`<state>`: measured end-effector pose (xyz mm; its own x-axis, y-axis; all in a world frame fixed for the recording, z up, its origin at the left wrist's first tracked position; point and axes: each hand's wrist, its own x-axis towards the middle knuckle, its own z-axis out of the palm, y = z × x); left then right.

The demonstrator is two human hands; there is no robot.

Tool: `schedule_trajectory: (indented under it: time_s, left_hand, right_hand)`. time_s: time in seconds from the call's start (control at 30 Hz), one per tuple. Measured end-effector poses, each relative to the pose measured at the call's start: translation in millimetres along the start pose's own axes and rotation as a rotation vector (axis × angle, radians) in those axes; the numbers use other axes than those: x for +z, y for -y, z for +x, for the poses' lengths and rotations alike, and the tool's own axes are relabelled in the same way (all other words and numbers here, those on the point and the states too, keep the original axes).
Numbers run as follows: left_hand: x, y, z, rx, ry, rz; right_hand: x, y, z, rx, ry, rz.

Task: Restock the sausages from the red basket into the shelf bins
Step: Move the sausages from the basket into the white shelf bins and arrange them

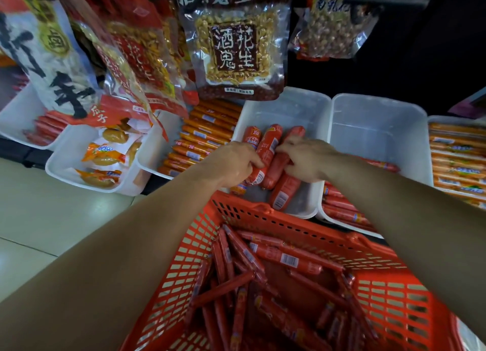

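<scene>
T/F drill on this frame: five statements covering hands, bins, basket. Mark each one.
1. Both hands are in the same white bin. True: the left hand and the right hand are both in the white bin.
2. The red basket is empty. False: the red basket holds many thin red sausages.
3. The bin to the left holds orange-wrapped sausages. True.
4. The left hand holds nothing. False: it grips a thick red sausage.
5. A peanut bag hangs above the bins. True.
</scene>
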<state>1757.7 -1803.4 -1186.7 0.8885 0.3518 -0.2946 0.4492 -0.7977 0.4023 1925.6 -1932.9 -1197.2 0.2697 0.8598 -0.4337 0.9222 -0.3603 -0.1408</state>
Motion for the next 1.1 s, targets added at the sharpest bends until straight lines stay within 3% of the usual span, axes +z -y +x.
schedule_trajectory:
  time_s: [0.13,0.27,0.43,0.53,0.7,0.83,0.97,1.1]
  left_hand:
    - [5,3,-1,-0.009,0.055,0.066]
    - [19,4,-3,0.011,0.1,0.211]
    - [7,7,-7,-0.027,-0.154,-0.178]
    - [0,13,-10,-0.036,-0.282,-0.192]
    - [-5,10,-17,-0.082,-0.228,-0.211]
    - [-28,-12,-45,-0.089,-0.187,-0.175]
    - [-47,-49,-97,-0.112,-0.009,-0.03]
    - [-11,-76,-163,-0.127,0.112,0.059]
  right_hand:
    - [-3,3,23,0.163,-0.083,0.102]
    - [-2,8,43,0.256,0.046,0.226]
    - [8,8,50,0.249,-0.008,0.192]
    - [19,8,41,0.187,-0.04,0.186]
    - [9,16,30,0.215,-0.046,0.199]
    - [-10,33,-12,0.222,-0.184,0.212]
    - [-13,56,-88,0.21,-0.249,0.327]
    - [24,81,-168,0.183,-0.402,0.446]
